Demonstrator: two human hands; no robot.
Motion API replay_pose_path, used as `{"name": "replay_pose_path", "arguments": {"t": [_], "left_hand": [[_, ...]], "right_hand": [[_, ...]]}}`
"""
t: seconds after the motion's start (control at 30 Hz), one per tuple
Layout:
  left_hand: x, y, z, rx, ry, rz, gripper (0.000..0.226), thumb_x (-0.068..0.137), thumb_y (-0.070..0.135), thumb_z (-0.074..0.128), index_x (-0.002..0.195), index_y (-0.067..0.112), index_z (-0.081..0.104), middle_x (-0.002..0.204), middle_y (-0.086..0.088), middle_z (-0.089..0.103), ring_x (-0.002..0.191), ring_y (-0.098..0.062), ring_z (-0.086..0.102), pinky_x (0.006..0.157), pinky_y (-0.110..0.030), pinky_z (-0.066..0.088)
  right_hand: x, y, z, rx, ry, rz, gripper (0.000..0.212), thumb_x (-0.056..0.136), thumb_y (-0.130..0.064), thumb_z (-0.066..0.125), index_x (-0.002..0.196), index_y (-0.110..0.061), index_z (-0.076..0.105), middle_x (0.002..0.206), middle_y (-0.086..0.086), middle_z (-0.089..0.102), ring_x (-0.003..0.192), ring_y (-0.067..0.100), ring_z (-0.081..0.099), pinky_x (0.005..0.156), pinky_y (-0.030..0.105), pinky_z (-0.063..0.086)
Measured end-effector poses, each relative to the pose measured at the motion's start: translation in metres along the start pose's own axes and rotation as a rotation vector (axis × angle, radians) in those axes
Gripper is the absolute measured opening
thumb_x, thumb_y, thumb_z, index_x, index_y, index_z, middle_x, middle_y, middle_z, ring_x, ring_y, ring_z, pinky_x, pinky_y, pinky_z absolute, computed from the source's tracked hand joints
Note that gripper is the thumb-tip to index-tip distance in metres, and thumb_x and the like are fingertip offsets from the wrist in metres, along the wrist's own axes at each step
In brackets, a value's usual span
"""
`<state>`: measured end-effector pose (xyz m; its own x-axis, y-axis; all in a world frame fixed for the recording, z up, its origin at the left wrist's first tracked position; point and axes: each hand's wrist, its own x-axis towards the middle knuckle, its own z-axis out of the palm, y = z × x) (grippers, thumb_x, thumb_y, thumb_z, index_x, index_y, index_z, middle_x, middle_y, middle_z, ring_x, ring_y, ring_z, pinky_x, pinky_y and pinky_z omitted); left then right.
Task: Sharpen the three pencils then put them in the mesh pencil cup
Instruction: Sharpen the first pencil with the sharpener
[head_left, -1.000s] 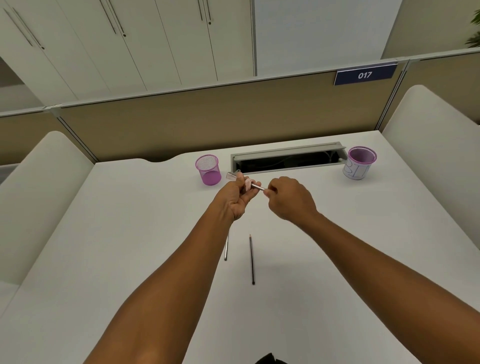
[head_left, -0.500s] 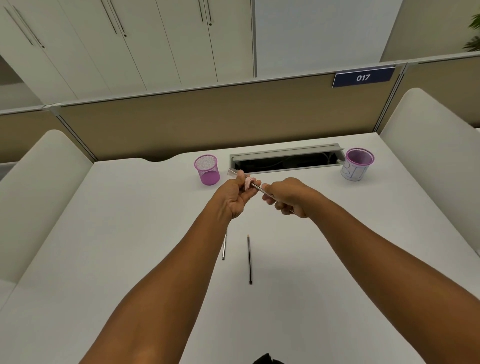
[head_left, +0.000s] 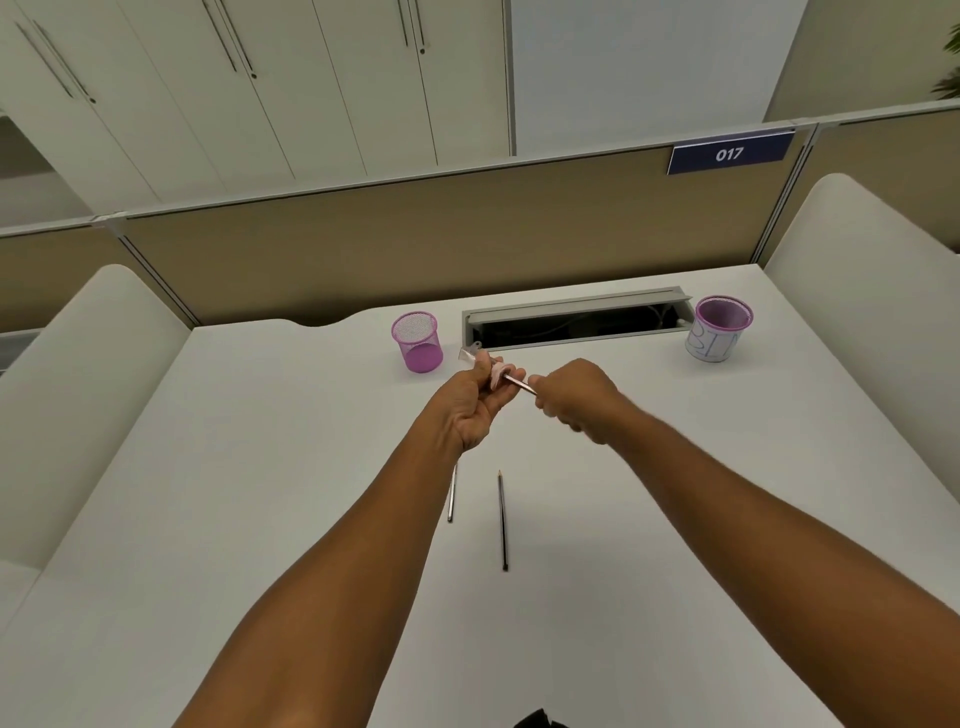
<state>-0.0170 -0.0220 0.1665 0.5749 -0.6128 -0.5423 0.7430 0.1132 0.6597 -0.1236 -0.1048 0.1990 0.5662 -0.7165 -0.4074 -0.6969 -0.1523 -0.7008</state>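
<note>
My left hand (head_left: 475, 402) grips a small pale pink sharpener (head_left: 497, 373) with a clear end poking out past the fingers. My right hand (head_left: 574, 399) is closed on a pencil (head_left: 518, 384) whose tip sits in the sharpener; most of its shaft is hidden in the fist. Two more pencils lie on the white desk below the hands: one (head_left: 452, 496) partly under my left forearm, the other (head_left: 502, 519) dark and fully visible. The pink mesh pencil cup (head_left: 417, 341) stands upright just beyond my left hand.
A second purple-rimmed cup with a white paper label (head_left: 718, 328) stands at the far right. An open grey cable tray (head_left: 576, 322) is set into the desk's far edge. Beige partitions (head_left: 415, 244) and white side panels enclose the desk (head_left: 260, 467).
My right hand has turned about the pencil, its wrist rolling over while the pencil stays in the sharpener. My left hand and the two lying pencils have kept their places.
</note>
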Motion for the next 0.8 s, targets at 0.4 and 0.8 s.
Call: {"name": "replay_pose_path", "arguments": {"t": [0.4,0.8], "left_hand": [[0.006,0.005,-0.002,-0.02,0.073,0.058,0.022,0.097,0.021,0.054,0.096,-0.001,0.058,0.08,-0.018,0.067,0.067,-0.025,0.07,0.086,-0.041,0.056],[0.005,0.002,-0.002,-0.023,0.031,0.051,0.025,0.098,0.022,0.052,0.103,-0.002,0.058,0.092,-0.02,0.066,0.081,-0.028,0.069,0.087,-0.04,0.055]], "right_hand": [[-0.003,0.011,0.002,-0.306,0.11,-0.331,0.026,0.098,-0.035,0.049,0.097,-0.012,0.059,0.085,0.003,0.059,0.072,0.017,0.053,0.059,0.026,0.04],[0.004,-0.002,-0.012,0.426,-0.263,0.275,0.035,0.101,-0.026,0.042,0.076,-0.007,0.059,0.056,0.0,0.044,0.043,0.009,0.028,0.035,0.019,0.023]]}}
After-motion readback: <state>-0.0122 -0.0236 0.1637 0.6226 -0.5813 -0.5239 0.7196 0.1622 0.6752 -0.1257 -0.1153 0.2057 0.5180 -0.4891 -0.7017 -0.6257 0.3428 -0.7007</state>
